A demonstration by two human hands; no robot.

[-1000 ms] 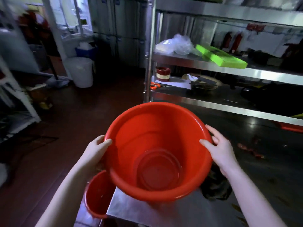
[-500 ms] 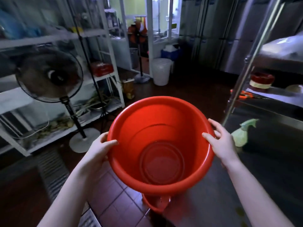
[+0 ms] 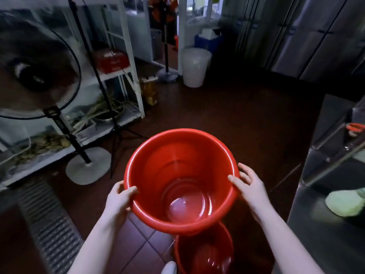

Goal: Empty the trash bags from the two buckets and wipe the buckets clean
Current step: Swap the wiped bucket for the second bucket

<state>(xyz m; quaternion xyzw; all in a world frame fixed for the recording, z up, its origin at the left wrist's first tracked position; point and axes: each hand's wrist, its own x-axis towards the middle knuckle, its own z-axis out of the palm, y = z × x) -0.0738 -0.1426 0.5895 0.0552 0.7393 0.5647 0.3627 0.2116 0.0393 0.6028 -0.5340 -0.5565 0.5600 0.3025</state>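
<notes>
In the head view, the only one there is, a red bucket is held up in the air over the dark tiled floor, tipped a little toward the camera so its inside shows down to the bottom. The left hand grips the rim on its side with the thumb hooked over the edge and the fingers curled behind the wall; the right hand grips the opposite rim the same way, thumb inside, fingers outside. No bag lines this bucket: its wall and bottom are bare plastic with a wet-looking sheen and no scraps that can be made out. A second red bucket stands on the floor just below and partly behind the held one, near the corner of a steel table; what shows of its inside is also bare and shiny, without a bag. By this, the emptying of both buckets looks done. Whether either has been wiped cannot be told for sure; no cloth is in either hand. A pale green lump lies on the steel table, too blurred to name. What is likely left is setting the held bucket down, and any wiping not yet done.
</notes>
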